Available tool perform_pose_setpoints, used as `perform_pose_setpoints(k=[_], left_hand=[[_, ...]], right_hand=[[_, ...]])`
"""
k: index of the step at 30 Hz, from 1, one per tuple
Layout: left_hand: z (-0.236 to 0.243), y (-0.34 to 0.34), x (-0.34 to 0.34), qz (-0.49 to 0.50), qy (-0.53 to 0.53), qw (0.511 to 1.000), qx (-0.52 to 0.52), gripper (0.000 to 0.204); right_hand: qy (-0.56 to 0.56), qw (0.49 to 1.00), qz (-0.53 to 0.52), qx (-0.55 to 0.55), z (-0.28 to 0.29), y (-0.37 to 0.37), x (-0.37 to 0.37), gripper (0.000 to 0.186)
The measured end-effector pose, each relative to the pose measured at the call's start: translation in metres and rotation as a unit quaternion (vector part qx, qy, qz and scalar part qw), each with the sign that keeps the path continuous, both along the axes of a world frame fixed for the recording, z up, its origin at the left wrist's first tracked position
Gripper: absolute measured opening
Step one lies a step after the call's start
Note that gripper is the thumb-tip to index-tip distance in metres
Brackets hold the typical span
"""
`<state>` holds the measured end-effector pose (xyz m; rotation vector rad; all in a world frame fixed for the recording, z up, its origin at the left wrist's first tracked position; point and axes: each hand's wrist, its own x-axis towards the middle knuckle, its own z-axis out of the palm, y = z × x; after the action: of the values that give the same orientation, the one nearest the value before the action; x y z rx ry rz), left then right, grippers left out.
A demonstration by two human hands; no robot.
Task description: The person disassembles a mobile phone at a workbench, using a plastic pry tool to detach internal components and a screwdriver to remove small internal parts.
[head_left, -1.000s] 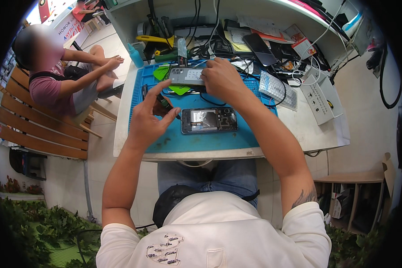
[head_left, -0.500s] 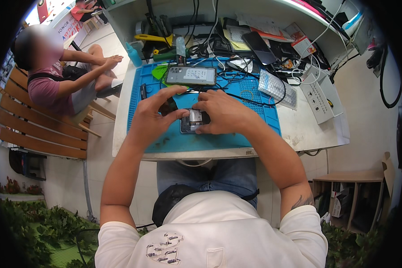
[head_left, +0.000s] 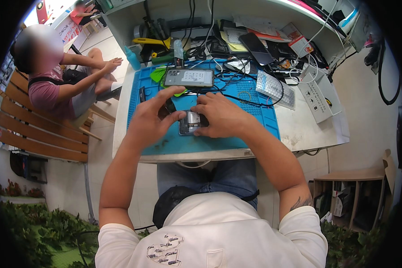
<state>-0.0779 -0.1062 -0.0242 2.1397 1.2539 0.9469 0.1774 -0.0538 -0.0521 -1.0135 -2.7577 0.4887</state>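
Note:
An opened smartphone (head_left: pixel 183 128) lies on the blue work mat (head_left: pixel 158 147) in front of me, with its pale battery (head_left: pixel 193 118) exposed. My right hand (head_left: pixel 221 115) grips the phone's right side, thumb at the near part and fingers at the far part. To the left of it, my left hand (head_left: pixel 151 117) is open, index finger stretched forward and thumb tip close to the phone's left edge; whether it touches I cannot tell. A dark shape shows behind the left thumb, too unclear to name. Just beyond my hands lies another phone (head_left: pixel 189 77), face hidden, with a white label.
Cables and papers crowd the back of the desk, with a dark phone (head_left: pixel 256 48) among them. Bubble wrap (head_left: pixel 276 89) and a white box (head_left: pixel 316 96) are at the right. A blue bottle (head_left: pixel 132 58) stands far left. A seated person (head_left: pixel 53 85) is left of the desk.
My left thumb has drawn slightly left, away from the battery. The right hand keeps its grip on the phone. The view has shifted slightly.

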Motion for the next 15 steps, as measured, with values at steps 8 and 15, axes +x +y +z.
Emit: perform_pose_setpoints(k=[8,15], left_hand=[[0.004,0.004,-0.002,-0.030,-0.013,0.999,-0.022,0.068],[0.004,0.002,0.000,-0.022,0.024,0.999,0.033,0.068]], right_hand=[[0.000,1.000,-0.005,0.004,0.000,-0.005,0.000,0.069],[0.005,1.000,-0.015,0.014,-0.005,-0.008,0.001,0.069]])
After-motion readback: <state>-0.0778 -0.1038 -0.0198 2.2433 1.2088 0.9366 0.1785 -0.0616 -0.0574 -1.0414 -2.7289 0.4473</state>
